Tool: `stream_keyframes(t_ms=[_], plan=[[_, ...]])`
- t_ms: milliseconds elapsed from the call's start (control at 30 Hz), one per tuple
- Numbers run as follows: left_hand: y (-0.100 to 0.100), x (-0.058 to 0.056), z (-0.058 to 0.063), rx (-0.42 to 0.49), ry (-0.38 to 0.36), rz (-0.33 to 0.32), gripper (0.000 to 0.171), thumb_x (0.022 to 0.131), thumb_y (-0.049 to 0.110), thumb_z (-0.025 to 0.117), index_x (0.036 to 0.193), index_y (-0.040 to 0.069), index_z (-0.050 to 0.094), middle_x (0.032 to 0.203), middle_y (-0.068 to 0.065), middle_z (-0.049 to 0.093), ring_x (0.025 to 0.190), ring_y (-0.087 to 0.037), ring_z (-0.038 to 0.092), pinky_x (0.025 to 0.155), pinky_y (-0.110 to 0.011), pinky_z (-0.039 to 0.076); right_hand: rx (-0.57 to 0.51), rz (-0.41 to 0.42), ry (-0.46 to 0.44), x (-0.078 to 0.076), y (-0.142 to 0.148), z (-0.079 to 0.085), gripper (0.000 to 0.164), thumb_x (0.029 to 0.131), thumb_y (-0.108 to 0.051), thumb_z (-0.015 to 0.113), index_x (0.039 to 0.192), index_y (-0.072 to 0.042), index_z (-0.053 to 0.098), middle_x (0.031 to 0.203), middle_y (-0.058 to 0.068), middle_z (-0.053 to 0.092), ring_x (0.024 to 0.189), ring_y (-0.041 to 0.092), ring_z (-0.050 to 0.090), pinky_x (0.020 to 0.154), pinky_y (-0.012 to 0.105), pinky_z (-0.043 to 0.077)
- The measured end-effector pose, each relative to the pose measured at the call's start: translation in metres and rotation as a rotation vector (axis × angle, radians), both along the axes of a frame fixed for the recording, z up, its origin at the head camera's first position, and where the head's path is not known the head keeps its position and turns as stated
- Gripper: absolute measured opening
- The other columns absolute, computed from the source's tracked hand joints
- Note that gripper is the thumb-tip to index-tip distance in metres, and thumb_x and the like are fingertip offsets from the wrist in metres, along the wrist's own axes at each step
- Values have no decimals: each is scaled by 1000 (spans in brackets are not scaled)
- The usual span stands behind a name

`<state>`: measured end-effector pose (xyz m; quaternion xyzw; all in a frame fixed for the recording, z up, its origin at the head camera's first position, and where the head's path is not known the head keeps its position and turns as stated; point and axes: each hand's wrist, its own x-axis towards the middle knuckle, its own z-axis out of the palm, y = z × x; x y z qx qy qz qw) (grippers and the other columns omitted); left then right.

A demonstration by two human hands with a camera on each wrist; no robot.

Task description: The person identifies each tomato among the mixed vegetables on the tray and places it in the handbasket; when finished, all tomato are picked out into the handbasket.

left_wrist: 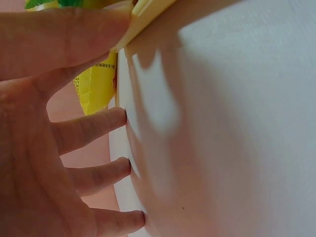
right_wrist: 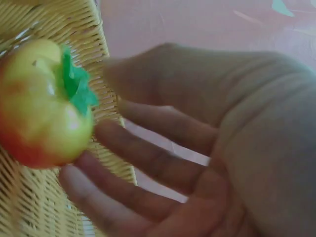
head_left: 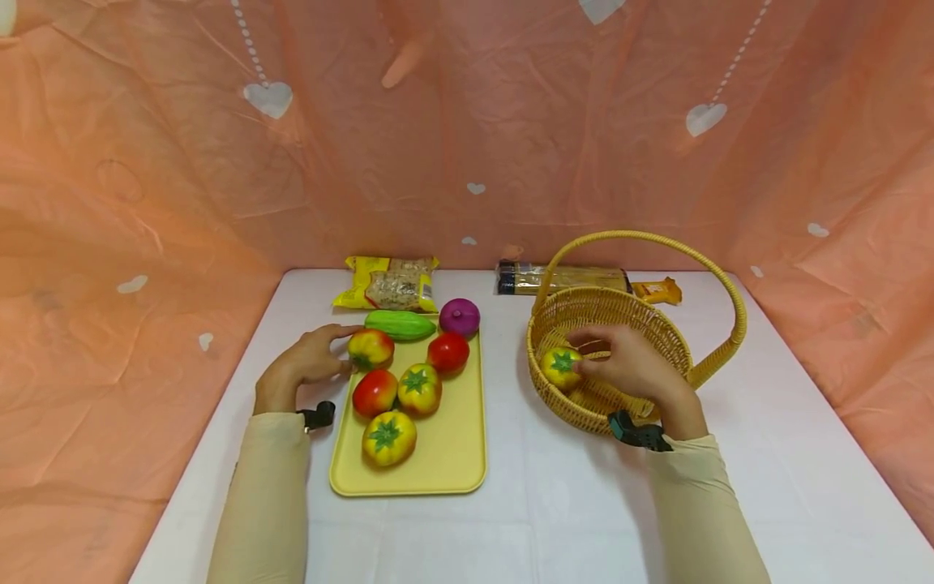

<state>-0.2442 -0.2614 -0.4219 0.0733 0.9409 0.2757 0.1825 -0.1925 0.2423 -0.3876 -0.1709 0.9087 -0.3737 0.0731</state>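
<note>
In the head view, my right hand (head_left: 633, 363) reaches into a wicker basket (head_left: 664, 324), beside a yellow-red toy tomato (head_left: 560, 369) with a green leafy top. The right wrist view shows the right fingers spread and only slightly bent around that tomato (right_wrist: 44, 108), not wrapped round it. My left hand (head_left: 310, 358) is at the left edge of a yellow tray (head_left: 456, 454), nearest to a red-yellow tomato (head_left: 370, 347). In the left wrist view, the thumb lies over the tray rim (left_wrist: 148, 19) and the other fingers extend loosely toward the white tabletop.
More tomatoes (head_left: 389, 438), a green cucumber-like vegetable (head_left: 400, 325) and a purple onion (head_left: 460, 317) lie on the tray. Behind stand a yellow food bag (head_left: 394, 284), a clear long package (head_left: 584, 279) and an orange packet (head_left: 658, 290). The basket's tall handle (head_left: 645, 235) arches up.
</note>
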Motion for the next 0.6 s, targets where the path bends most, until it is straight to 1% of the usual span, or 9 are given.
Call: stream_keyframes(t_ms=[67, 167, 300, 433, 533, 600], plan=[[0, 0, 0, 3, -4, 3, 77, 94, 19, 74, 167, 16, 48, 171, -30, 39, 157, -56, 33, 127, -78, 25, 18, 25, -23, 1, 1, 0, 43, 98, -9, 79, 139, 0, 72, 136, 20, 75, 123, 41, 75, 103, 54, 62], [0, 0, 0, 2, -5, 2, 77, 94, 19, 74, 166, 16, 48, 171, -30, 39, 156, -56, 33, 126, -79, 26, 23, 56, -43, 2, 3, 0, 45, 97, -10, 79, 140, 0, 71, 138, 20, 74, 123, 41, 75, 103, 53, 63], [0, -1, -1, 8, -8, 2, 77, 94, 20, 75, 166, 16, 49, 171, -29, 39, 156, -56, 34, 126, -79, 26, 33, 85, -36, 3, 4, 2, 46, 98, -13, 81, 141, -2, 71, 139, 18, 74, 124, 39, 75, 105, 54, 62], [0, -2, -3, 6, -7, -2, 78, 94, 21, 76, 166, 16, 48, 171, -28, 40, 154, -54, 37, 125, -78, 29, 31, 65, -17, 6, 4, 7, 49, 97, -17, 83, 143, -3, 71, 141, 21, 73, 125, 41, 74, 105, 55, 62], [0, -2, -3, 7, -5, -2, 78, 93, 19, 76, 166, 16, 49, 170, -29, 41, 154, -53, 37, 125, -78, 28, -8, 41, 1, 11, 2, 15, 50, 97, -19, 83, 143, -4, 71, 142, 22, 72, 125, 41, 74, 105, 53, 62], [0, -2, -2, 9, -4, -2, 78, 92, 16, 75, 165, 16, 50, 170, -29, 40, 154, -53, 37, 126, -78, 27, -42, 48, 28, 14, -1, 21, 48, 98, -20, 84, 142, -7, 72, 139, 21, 74, 124, 39, 75, 104, 50, 63]])
